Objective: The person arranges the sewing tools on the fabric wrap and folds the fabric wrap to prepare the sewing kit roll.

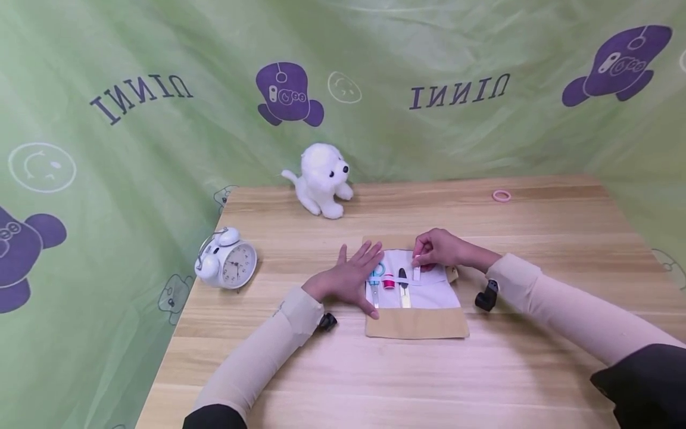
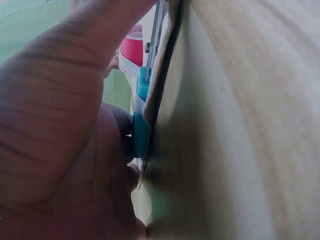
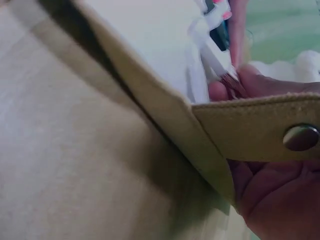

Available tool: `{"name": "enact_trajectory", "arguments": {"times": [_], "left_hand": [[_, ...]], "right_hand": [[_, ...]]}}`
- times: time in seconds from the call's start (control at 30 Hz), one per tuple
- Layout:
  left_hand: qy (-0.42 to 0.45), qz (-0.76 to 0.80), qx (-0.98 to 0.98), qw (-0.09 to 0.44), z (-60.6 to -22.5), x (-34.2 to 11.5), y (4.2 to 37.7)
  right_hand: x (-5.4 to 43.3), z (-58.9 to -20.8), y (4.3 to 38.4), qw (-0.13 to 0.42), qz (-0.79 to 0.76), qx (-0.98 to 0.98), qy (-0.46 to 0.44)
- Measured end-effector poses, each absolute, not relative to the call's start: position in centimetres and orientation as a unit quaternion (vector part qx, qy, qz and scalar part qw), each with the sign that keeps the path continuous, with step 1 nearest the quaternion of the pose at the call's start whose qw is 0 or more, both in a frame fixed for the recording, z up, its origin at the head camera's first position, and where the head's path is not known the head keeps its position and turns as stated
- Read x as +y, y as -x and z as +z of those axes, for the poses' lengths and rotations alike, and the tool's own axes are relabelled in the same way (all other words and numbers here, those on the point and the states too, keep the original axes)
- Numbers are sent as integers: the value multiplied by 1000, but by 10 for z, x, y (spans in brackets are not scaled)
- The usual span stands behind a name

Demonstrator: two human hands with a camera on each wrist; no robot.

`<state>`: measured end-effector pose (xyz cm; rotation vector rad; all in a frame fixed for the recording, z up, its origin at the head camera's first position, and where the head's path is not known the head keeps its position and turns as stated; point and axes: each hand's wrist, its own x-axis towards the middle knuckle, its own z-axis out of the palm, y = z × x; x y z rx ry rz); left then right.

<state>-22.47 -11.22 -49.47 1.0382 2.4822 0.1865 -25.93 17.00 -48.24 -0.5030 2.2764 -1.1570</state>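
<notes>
A tan fabric sewing kit (image 1: 418, 323) with a pale lining lies unfolded on the table. Under its white elastic band sit turquoise-handled scissors (image 1: 374, 292), a red thread spool (image 1: 388, 282) and a slim tool with a black top (image 1: 403, 279). My left hand (image 1: 348, 279), fingers spread, rests along the kit's left edge beside the scissors. My right hand (image 1: 436, 249) pinches the top of a small white flat piece (image 1: 417, 274) at the band's right end. In the right wrist view, the kit's snap strap (image 3: 250, 130) hides part of that hand.
A white twin-bell alarm clock (image 1: 230, 262) stands at the table's left edge. Toward the back sit a white plush dog (image 1: 321, 182) and a pink ring (image 1: 501, 196). A green printed curtain (image 1: 386, 137) hangs behind the wooden table (image 1: 332, 381).
</notes>
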Motion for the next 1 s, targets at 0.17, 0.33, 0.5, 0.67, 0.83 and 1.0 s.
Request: {"name": "enact_trajectory", "arguments": {"times": [0.17, 0.33, 0.5, 0.67, 0.83, 1.0], "left_hand": [[-376, 71, 896, 226, -493, -111, 224], [-376, 71, 895, 228, -493, -112, 225], [-376, 70, 895, 229, -494, -112, 226], [-379, 73, 894, 228, -494, -112, 226], [-377, 69, 896, 223, -494, -112, 226], [-377, 68, 897, 221, -495, -112, 225]], "right_hand": [[174, -485, 264, 292, -444, 828, 179], [175, -480, 266, 298, -433, 826, 204], [173, -478, 267, 294, -413, 838, 200], [171, -476, 268, 270, -364, 866, 213], [169, -475, 268, 264, -356, 863, 243], [168, -475, 266, 276, -350, 860, 251]]}}
